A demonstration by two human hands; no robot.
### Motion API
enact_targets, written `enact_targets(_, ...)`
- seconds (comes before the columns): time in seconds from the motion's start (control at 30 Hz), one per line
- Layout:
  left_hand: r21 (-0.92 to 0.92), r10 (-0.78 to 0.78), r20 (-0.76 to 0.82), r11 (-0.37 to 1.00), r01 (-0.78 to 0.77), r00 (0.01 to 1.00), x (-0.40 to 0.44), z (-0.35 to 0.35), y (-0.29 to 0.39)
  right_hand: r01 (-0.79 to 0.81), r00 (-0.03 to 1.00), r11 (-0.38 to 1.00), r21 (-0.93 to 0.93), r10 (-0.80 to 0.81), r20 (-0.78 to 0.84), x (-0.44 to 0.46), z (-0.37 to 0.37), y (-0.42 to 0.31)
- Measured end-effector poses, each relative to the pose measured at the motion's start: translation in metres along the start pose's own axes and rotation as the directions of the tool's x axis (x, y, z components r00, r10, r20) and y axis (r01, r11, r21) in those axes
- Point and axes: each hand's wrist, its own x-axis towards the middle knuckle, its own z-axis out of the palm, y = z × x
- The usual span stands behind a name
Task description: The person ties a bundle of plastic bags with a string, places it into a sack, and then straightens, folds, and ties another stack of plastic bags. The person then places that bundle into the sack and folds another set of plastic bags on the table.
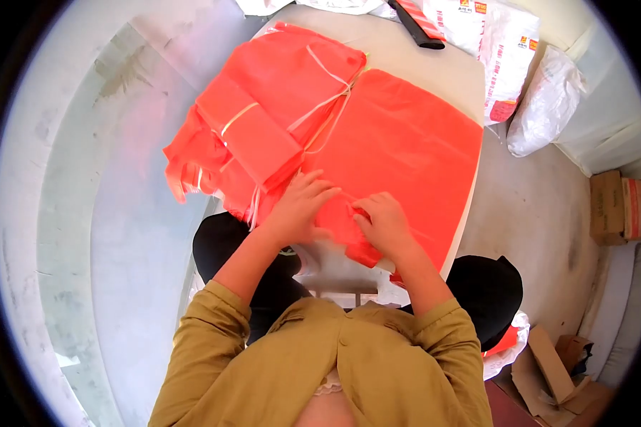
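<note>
A stack of thin red sheets [406, 142], of plastic or cloth, covers the right side of the table, its near edge crumpled toward me. My right hand [386, 226] has its fingers curled on that near edge, pinching the red material. Beside it, my left hand [303, 206] is spread over the red sheets, fingers apart and slightly blurred; it grips nothing that I can see. Just beyond my left hand lies a folded red bundle [253, 139] with a pale band around it. More red sheets [285, 67] spread out behind, with loose white ties [327, 103] across them.
The beige table [459, 71] shows along its far and right edges. A black and red object [420, 25] lies at the far edge. White printed sacks [502, 53] and a white bag [546, 103] stand beyond. Cardboard boxes [609, 206] and torn cardboard [548, 373] are at right.
</note>
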Motion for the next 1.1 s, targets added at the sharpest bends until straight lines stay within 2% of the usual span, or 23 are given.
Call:
enact_targets(0.1,0.015,0.03,0.047,0.999,-0.031,0.998,-0.002,0.004,0.006,0.033,0.996,0.999,-0.021,-0.034,-0.086,-0.008,-0.001,0.002)
enact_targets(0.23,0.005,0.098,0.037,0.995,-0.099,0.994,-0.002,0.021,0.002,0.008,0.994,1.0,0.001,-0.008,-0.108,-0.013,-0.005,0.004)
enact_targets(0.53,0.062,0.135,0.127,0.988,-0.144,0.983,0.01,0.025,0.017,-0.041,0.992,0.999,0.016,0.042,-0.118,-0.028,-0.021,0.008)
enact_targets(0.8,0.012,0.1,0.07,0.995,-0.101,0.992,0.009,0.035,0.034,-0.134,0.981,0.991,0.008,0.134,-0.141,-0.037,-0.025,0.001)
enact_targets(1.0,-0.009,0.089,0.032,0.996,-0.088,0.996,0.009,0.051,0.039,-0.194,0.978,0.979,0.064,0.198,-0.062,-0.044,-0.026,0.008)
enact_targets(1.1,0.01,0.082,0.022,0.997,-0.082,0.996,0.009,0.053,0.044,0.009,0.995,0.999,-0.038,-0.012,-0.1,-0.055,-0.032,0.011)
